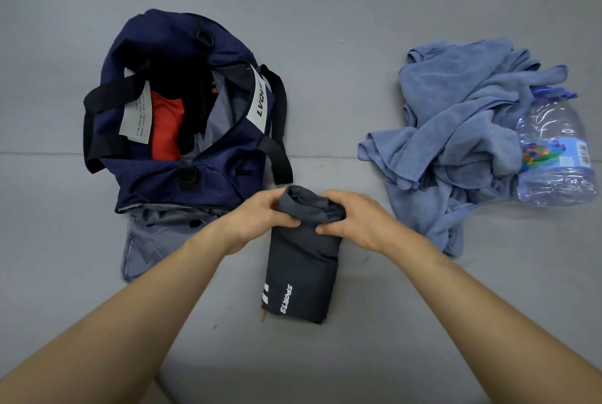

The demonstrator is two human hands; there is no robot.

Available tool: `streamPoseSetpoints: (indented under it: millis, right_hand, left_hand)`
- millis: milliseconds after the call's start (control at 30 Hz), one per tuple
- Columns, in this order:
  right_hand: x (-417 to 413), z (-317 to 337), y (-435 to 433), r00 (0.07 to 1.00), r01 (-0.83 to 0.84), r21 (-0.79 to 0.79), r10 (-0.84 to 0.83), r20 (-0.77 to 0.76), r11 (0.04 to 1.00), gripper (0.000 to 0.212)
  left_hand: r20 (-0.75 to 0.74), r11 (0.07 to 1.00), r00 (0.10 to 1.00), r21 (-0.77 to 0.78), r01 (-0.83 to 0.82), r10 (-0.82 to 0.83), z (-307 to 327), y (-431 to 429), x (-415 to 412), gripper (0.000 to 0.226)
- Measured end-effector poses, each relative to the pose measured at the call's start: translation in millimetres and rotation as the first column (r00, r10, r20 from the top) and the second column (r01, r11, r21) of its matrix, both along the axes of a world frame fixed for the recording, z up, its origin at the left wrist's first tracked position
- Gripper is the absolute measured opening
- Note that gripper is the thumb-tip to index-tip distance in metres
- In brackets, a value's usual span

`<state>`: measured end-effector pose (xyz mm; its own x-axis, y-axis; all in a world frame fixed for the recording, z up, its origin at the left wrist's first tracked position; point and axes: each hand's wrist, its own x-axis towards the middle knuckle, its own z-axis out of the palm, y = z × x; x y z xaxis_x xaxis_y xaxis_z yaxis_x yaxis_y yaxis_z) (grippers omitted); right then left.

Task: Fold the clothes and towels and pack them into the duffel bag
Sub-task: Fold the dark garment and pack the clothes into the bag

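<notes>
Forearms, two, bare: we hold both out ahead, converging from the lower corners toward the middle of the grey surface.

Left hand: fingers and thumb curled, gripping the left side of the far end of the dark grey sports garment.

Right hand: likewise curled, pinching the right side of that same end.

Garment: folded to a narrow strip, lying on the surface directly before us. Its long axis runs away from us with a slight lean. The end printed SPORTS is nearest us; the far end is turned over on itself between our hands.

Navy duffel bag: left of the garment, just beyond our left hand, mouth open, an orange item inside.

Blue towels: crumpled heap on the right, apart from the garment.

Clear plastic water bottle: on its side against the heap's right edge.
</notes>
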<state>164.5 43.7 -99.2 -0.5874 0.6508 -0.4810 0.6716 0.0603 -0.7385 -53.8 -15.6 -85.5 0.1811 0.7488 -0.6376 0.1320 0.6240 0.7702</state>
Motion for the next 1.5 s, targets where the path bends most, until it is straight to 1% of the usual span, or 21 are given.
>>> streamPoseSetpoints:
  millis: [33, 67, 133, 233, 333, 400, 433, 600, 733, 767, 833, 867, 933, 1000, 1033, 1100, 1200, 1267, 1333, 1400, 1500]
  right_hand:
    - [-1.2, 3.5, -0.1, 1.0, -0.004, 0.088, 0.002, 0.02, 0.996, 0.025]
    - [-2.3, 4.8, -1.5, 0.999, 0.011, 0.167, -0.016, 0.028, 0.986, 0.02]
    - [-3.3, 4.2, -6.5, 0.997, 0.062, 0.315, -0.072, 0.023, 0.947, 0.025]
    - [-0.8, -2.3, -18.0, 0.994, 0.109, 0.566, -0.108, -0.035, 0.817, 0.032]
    - [-0.2, -5.2, -34.6, 0.992, 0.106, 0.721, -0.118, -0.034, 0.685, 0.037]
    - [0.5, -9.3, -51.9, 0.993, 0.093, 0.778, -0.116, -0.026, 0.622, 0.041]
    - [1.6, -13.4, -62.8, 0.995, 0.074, 0.787, -0.099, -0.016, 0.613, 0.044]
    - [13.5, -40.7, -121.8, 0.993, -0.117, 0.768, 0.081, 0.085, 0.629, 0.048]
    - [10.2, -50.2, -141.8, 0.97, -0.243, 0.698, 0.145, 0.197, 0.674, 0.046]
    - [8.7, -48.1, -142.3, 0.969, -0.243, 0.665, 0.151, 0.193, 0.707, 0.046]
    - [7.3, -37.6, -135.6, 0.991, -0.132, 0.573, 0.105, 0.08, 0.809, 0.043]
    - [7.8, -31.2, -128.7, 0.999, -0.029, 0.52, 0.035, 0.0, 0.854, 0.039]
    - [9.2, -21.2, -109.9, 0.984, 0.179, 0.48, -0.152, -0.096, 0.859, 0.035]
    - [11.7, -19.0, -91.2, 0.964, 0.244, 0.44, -0.265, -0.014, 0.864, 0.046]
    - [11.5, -19.3, -86.5, 0.963, 0.21, 0.367, -0.257, 0.084, 0.906, 0.059]
    - [8.6, -23.1, -89.3, 0.961, 0.069, 0.261, -0.134, 0.24, 0.963, 0.076]
    - [2.6, -33.7, -104.3, 0.96, -0.039, 0.323, -0.054, 0.273, 0.946, 0.075]
    - [-1.5, -37.8, -107.8, 0.949, -0.004, 0.322, -0.098, 0.298, 0.947, 0.073]
    - [-3.7, -38.6, -109.1, 0.945, 0.02, 0.304, -0.118, 0.305, 0.952, 0.072]
    - [-4.6, -37.1, -112.1, 0.955, 0.065, 0.269, -0.138, 0.262, 0.961, 0.072]
    - [-9.7, -36.6, -120.8, 0.95, 0.278, 0.15, -0.294, 0.103, 0.949, 0.075]
  left_hand:
    - [-0.019, 0.999, 1.0, 0.035, -0.007, 0.008, 2.5, 1.0, -0.8, 0.041]
    - [-0.048, 0.997, 0.999, 0.076, -0.012, 0.016, 5.6, 1.7, -1.1, 0.038]
    - [-0.16, 0.985, 0.987, 0.173, 0.012, 0.016, 11.2, 2.7, -0.5, 0.031]
    - [-0.399, 0.945, 0.916, 0.313, 0.098, 0.037, 19.5, -1.3, 4.8, 0.031]
    - [-0.63, 0.805, 0.769, 0.511, 0.302, 0.112, 21.3, -14.3, 10.9, 0.029]
    - [-0.732, 0.675, 0.668, 0.561, 0.479, 0.134, 10.3, -31.0, 11.2, 0.032]
    - [-0.761, 0.64, 0.637, 0.551, 0.535, 0.124, 3.3, -42.5, 10.5, 0.033]
    - [-0.874, 0.629, 0.484, 0.352, 0.693, -0.043, -33.2, -105.3, 1.6, 0.034]
    - [-0.885, 0.625, 0.448, 0.278, 0.729, -0.129, -42.0, -125.4, -6.0, 0.035]
    - [-0.885, 0.633, 0.443, 0.262, 0.729, -0.143, -41.0, -127.0, -6.2, 0.042]
    - [-0.892, 0.634, 0.425, 0.241, 0.735, -0.153, -39.6, -128.1, -4.7, 0.053]
    - [-0.898, 0.629, 0.414, 0.237, 0.741, -0.15, -39.8, -128.2, -3.5, 0.055]
    - [-0.912, 0.624, 0.379, 0.207, 0.754, -0.156, -40.0, -128.0, -0.6, 0.056]
    - [-0.927, 0.636, 0.339, 0.167, 0.754, -0.158, -41.8, -128.4, 2.4, 0.059]
    - [-0.932, 0.652, 0.324, 0.143, 0.745, -0.165, -42.9, -128.6, 4.3, 0.061]
    - [-0.929, 0.696, 0.306, 0.081, 0.714, -0.206, -44.2, -130.0, 11.0, 0.068]
    - [-0.904, 0.732, 0.349, 0.062, 0.679, -0.247, -49.4, -133.6, 20.5, 0.072]
    - [-0.865, 0.782, 0.453, 0.125, 0.611, -0.216, -50.2, -133.4, 25.0, 0.066]
    - [-0.81, 0.861, 0.575, 0.208, 0.464, -0.114, -44.8, -124.9, 32.0, 0.061]
    - [-0.759, 0.911, 0.65, 0.248, 0.331, -0.03, -43.2, -111.4, 40.6, 0.06]
    - [-0.787, 0.916, 0.614, 0.202, 0.346, -0.058, -50.3, -100.5, 53.2, 0.061]
